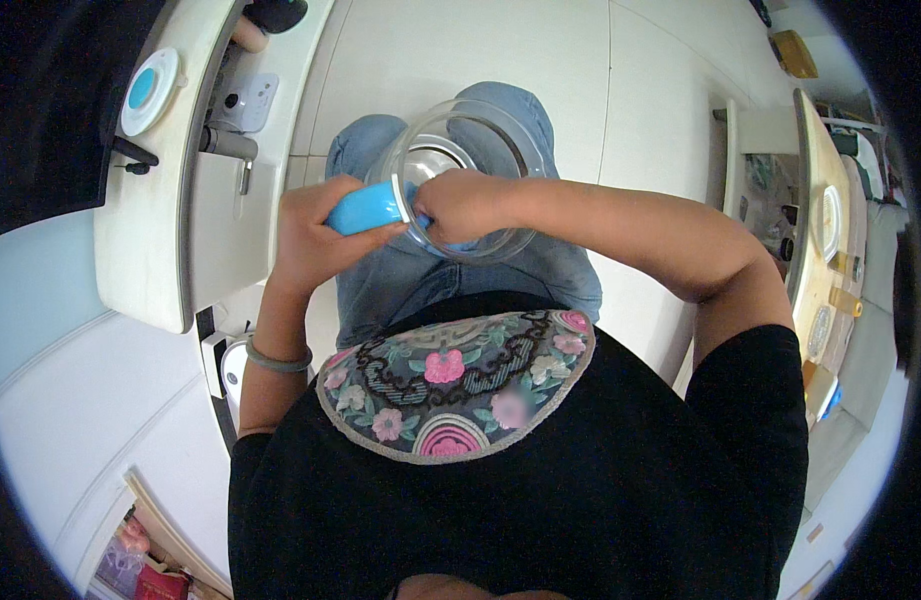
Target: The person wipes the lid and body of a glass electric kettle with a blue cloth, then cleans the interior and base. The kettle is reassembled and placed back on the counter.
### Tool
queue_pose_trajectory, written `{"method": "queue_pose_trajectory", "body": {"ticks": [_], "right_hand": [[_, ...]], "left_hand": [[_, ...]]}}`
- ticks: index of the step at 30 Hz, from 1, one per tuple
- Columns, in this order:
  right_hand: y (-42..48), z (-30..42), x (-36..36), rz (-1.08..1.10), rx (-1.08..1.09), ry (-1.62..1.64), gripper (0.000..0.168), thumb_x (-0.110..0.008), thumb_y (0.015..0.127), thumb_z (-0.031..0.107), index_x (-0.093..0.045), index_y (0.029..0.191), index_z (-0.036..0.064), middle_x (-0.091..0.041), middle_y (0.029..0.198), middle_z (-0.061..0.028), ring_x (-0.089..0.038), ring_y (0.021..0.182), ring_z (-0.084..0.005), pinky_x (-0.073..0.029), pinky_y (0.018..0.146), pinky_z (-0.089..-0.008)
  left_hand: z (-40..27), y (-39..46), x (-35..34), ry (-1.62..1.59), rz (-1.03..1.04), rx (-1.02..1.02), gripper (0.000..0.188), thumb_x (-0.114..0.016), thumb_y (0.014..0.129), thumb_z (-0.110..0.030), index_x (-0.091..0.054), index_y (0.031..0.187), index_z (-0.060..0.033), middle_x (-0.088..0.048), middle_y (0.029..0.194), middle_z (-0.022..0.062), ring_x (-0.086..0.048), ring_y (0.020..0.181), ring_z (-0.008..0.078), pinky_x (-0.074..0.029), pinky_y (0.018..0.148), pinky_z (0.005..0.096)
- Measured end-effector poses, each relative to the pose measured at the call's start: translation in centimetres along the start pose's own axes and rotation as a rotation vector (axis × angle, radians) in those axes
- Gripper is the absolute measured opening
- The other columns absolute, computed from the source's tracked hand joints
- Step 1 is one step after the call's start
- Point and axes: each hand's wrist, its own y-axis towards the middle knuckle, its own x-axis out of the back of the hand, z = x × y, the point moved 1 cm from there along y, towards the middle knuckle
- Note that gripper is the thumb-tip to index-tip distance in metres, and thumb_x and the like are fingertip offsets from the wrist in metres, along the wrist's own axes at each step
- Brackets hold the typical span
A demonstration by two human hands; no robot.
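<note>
A clear round glass kettle (pixel 522 238) is between my hands, above my knees, its wide mouth facing up towards me. It has a glossy blue handle with a white edge (pixel 366 208) and a shiny metal bottom (pixel 432 161). My left hand (pixel 306 232) is wrapped around that handle, thumb along its near side. Through the mouth reaches my right hand (pixel 464 204), its fingers curled down inside the glass. A bit of blue shows beside those fingers; whether it is something held or a reflection of the handle is unclear. The right fingertips are hidden.
To the left runs a pale cabinet (pixel 149 247) with a white-and-blue round dish (pixel 149 91) on top and a grey cylinder (pixel 229 142) on its shelf. On the right, a wooden-topped table (pixel 817 217) bears several small things. Pale floor tiles (pixel 655 97) lie ahead.
</note>
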Motion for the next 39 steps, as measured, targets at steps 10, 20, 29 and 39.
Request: {"method": "queue_pose_trajectory", "body": {"ticks": [10, 20, 29, 39], "right_hand": [[-0.3, -3.7, 0.2, -0.355, 0.045, -0.601, 0.013, -0.056, 0.073, 0.012, -0.063, 0.082, 0.005, -0.063, 0.078, -0.0091, -0.064, 0.069, -0.0266, -0.052, 0.063, -0.0385], [-0.4, -3.4, 0.3, -0.223, 0.071, -0.382, 0.014, -0.056, 0.076, 0.015, -0.064, 0.082, 0.006, -0.064, 0.078, -0.0147, -0.064, 0.075, -0.0309, -0.052, 0.064, -0.04], [1.1, -0.9, 0.2, -0.356, 0.128, -0.415, 0.018, -0.055, 0.074, 0.013, -0.062, 0.089, 0.005, -0.065, 0.078, -0.0132, -0.064, 0.075, -0.0286, -0.052, 0.063, -0.0387], [-0.4, -2.3, 0.2, 0.009, 0.048, -0.496, 0.018, -0.058, 0.071, 0.01, -0.066, 0.086, 0.005, -0.065, 0.075, -0.0137, -0.065, 0.073, -0.0299, -0.052, 0.064, -0.0394]], "left_hand": [[0.4, 0.2, 0.1, -0.016, 0.017, 0.069, 0.034, -0.083, 0.06, -0.025, -0.06, 0.071, -0.0033, -0.057, 0.059, 0.0078, -0.055, 0.05, 0.0143, -0.042, 0.047, 0.0273], [0.0, 0.2, 0.1, 0.0, 0.008, 0.014, 0.035, -0.083, 0.06, -0.026, -0.059, 0.071, -0.0029, -0.057, 0.059, 0.0087, -0.057, 0.05, 0.0168, -0.043, 0.048, 0.0266], [-0.1, 0.4, 0.0, 0.038, -0.005, -0.003, 0.033, -0.082, 0.061, -0.026, -0.06, 0.072, -0.0038, -0.056, 0.059, 0.0079, -0.055, 0.05, 0.0157, -0.043, 0.048, 0.0266], [-0.4, 0.6, -0.1, 0.043, -0.015, -0.028, 0.034, -0.083, 0.06, -0.024, -0.061, 0.073, -0.0028, -0.058, 0.062, 0.0074, -0.056, 0.053, 0.0137, -0.044, 0.05, 0.0261]]}}
